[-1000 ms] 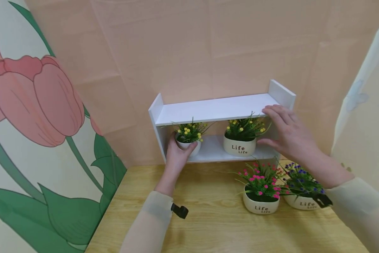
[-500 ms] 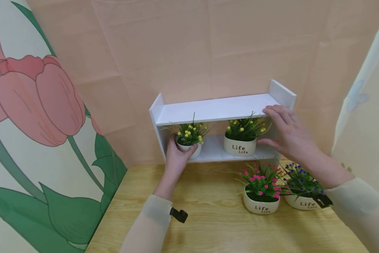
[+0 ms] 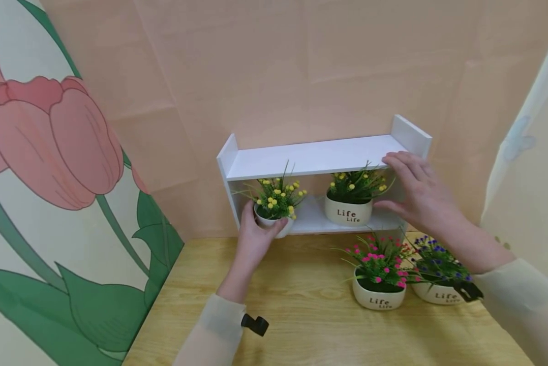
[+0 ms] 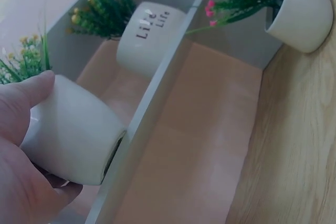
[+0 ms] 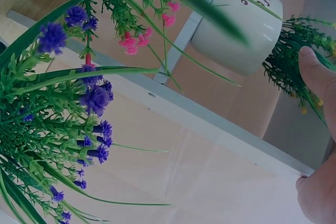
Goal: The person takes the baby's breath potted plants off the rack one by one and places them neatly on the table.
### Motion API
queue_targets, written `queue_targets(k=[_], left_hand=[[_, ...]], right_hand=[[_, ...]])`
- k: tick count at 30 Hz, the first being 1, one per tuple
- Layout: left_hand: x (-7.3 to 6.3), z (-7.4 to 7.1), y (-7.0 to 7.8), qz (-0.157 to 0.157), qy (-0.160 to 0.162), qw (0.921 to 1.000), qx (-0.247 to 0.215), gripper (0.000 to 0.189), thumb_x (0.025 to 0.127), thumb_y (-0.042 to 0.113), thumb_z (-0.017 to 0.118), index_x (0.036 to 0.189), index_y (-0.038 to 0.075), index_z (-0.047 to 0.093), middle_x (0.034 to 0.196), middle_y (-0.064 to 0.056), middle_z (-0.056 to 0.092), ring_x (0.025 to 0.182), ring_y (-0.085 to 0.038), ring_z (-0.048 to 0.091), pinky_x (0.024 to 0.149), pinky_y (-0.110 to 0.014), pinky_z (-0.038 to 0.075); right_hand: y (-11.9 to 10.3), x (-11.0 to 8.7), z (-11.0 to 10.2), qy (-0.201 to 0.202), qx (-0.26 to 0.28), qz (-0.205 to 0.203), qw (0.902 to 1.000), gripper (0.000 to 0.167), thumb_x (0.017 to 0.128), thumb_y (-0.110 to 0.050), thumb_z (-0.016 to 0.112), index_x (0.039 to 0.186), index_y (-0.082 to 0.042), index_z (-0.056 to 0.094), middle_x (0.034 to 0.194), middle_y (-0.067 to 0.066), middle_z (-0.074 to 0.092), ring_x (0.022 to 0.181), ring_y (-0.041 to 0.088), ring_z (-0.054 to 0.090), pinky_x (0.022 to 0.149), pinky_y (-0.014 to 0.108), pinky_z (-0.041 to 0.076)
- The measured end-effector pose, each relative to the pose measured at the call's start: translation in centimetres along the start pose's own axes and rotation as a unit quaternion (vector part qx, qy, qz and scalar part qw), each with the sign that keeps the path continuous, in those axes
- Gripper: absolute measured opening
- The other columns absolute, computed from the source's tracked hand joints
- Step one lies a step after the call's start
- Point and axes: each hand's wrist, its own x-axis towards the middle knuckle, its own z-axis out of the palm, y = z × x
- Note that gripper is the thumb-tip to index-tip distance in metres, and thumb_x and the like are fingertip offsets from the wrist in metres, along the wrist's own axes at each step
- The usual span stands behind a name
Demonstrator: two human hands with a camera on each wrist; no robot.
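My left hand (image 3: 255, 231) grips a white pot of yellow flowers (image 3: 280, 231), thumb on the front and fingers round its left side. This pot is at the left of the lower shelf, and in the left wrist view its base (image 4: 113, 156) overlaps the shelf's front edge. My right hand (image 3: 422, 188) rests on the right front of the white shelf unit (image 3: 310, 156), fingers extended on the top board and thumb spread below it. Close to that thumb, a second pot of yellow flowers (image 3: 347, 212), lettered "Life", stands on the lower shelf.
On the wooden table (image 3: 301, 315) at front right stand a pot of pink flowers (image 3: 379, 299) and a pot of blue-purple flowers (image 3: 438, 294), side by side under my right forearm. A peach backdrop (image 3: 278, 76) hangs behind the unit; a tulip-printed panel (image 3: 68, 147) flanks the left.
The left pot of yellow flowers has come forward and slightly right in my left hand, its flowers now overlapping the upper board's front edge more. My right hand has stayed on the unit.
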Motion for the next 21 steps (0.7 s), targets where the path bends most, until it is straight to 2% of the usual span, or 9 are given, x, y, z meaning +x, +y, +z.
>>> queue_targets(k=[1,3,5,7,9,13,18,20,21], left_hand=[[-0.2,-0.1,0.0,0.001,-0.002,1.0000,-0.003,0.099,0.087,0.036,0.097,0.162,0.005,0.041,0.159,-0.018,0.049,0.148,-0.037,0.051,0.124,-0.053,0.042],[-0.5,-0.2,0.0,0.005,-0.008,0.9999,-0.011,0.099,0.087,0.034,0.097,0.163,0.005,0.040,0.161,-0.018,0.048,0.148,-0.038,0.050,0.123,-0.055,0.043],[-0.9,-0.4,0.1,0.010,-0.013,0.9997,-0.017,0.101,0.087,0.031,0.097,0.165,0.004,0.038,0.163,-0.019,0.046,0.148,-0.040,0.050,0.124,-0.057,0.042],[-1.2,-0.6,0.2,0.014,-0.017,0.9995,-0.022,0.103,0.087,0.030,0.097,0.166,0.003,0.036,0.164,-0.021,0.044,0.149,-0.041,0.049,0.124,-0.058,0.041],[-1.5,-0.7,0.2,0.014,-0.020,0.9995,-0.021,0.105,0.087,0.029,0.098,0.167,0.002,0.035,0.165,-0.021,0.043,0.149,-0.041,0.049,0.125,-0.058,0.040],[-2.2,-1.0,0.4,0.016,-0.025,0.9992,-0.026,0.105,0.086,0.026,0.098,0.167,0.002,0.036,0.164,-0.020,0.045,0.148,-0.040,0.050,0.124,-0.057,0.041],[-3.1,-1.2,0.5,0.014,-0.036,0.9986,-0.036,0.104,0.086,0.023,0.098,0.167,0.005,0.036,0.163,-0.019,0.046,0.146,-0.037,0.053,0.122,-0.053,0.045],[-3.5,-1.3,0.6,0.009,-0.042,0.9982,-0.042,0.103,0.086,0.022,0.097,0.167,0.007,0.035,0.163,-0.018,0.046,0.146,-0.036,0.053,0.122,-0.051,0.046],[-3.7,-1.4,0.6,0.008,-0.045,0.9979,-0.046,0.103,0.086,0.022,0.097,0.167,0.007,0.035,0.163,-0.018,0.047,0.146,-0.036,0.053,0.122,-0.050,0.046]], right_hand=[[0.0,0.0,0.0,-0.001,0.001,0.000,1.0000,0.114,0.086,-0.079,0.071,0.163,0.000,0.044,0.164,0.026,0.045,0.153,0.049,0.036,0.136,0.049,0.019],[0.0,0.0,0.0,-0.001,0.001,0.000,1.0000,0.113,0.086,-0.076,0.075,0.163,0.000,0.044,0.164,0.026,0.045,0.153,0.049,0.036,0.136,0.049,0.018],[-0.1,0.0,-0.1,-0.001,0.000,-0.001,1.0000,0.112,0.080,-0.056,0.092,0.163,0.000,0.044,0.164,0.026,0.045,0.153,0.049,0.036,0.136,0.050,0.018],[-0.2,0.0,-0.2,0.001,0.000,-0.003,1.0000,0.112,0.073,-0.037,0.099,0.163,0.000,0.044,0.164,0.026,0.045,0.153,0.049,0.036,0.136,0.050,0.018],[-0.2,0.0,-0.2,0.005,0.000,-0.005,1.0000,0.110,0.080,-0.053,0.093,0.162,0.001,0.044,0.163,0.026,0.046,0.153,0.049,0.036,0.136,0.050,0.018],[-0.2,0.0,-0.1,0.008,-0.001,-0.005,1.0000,0.115,0.090,-0.089,0.053,0.162,0.001,0.045,0.162,0.027,0.046,0.152,0.050,0.037,0.136,0.049,0.018],[-0.2,0.1,-0.2,0.000,0.003,0.000,1.0000,0.114,0.088,-0.084,0.063,0.163,0.000,0.044,0.164,0.026,0.045,0.153,0.050,0.036,0.136,0.051,0.018],[-0.2,0.1,-0.2,0.000,0.004,0.002,1.0000,0.114,0.087,-0.085,0.062,0.162,0.000,0.044,0.164,0.026,0.045,0.153,0.050,0.035,0.136,0.051,0.018],[-0.2,0.1,-0.1,0.001,0.003,0.002,1.0000,0.115,0.088,-0.088,0.056,0.162,0.000,0.045,0.164,0.026,0.045,0.153,0.050,0.036,0.135,0.052,0.018]])
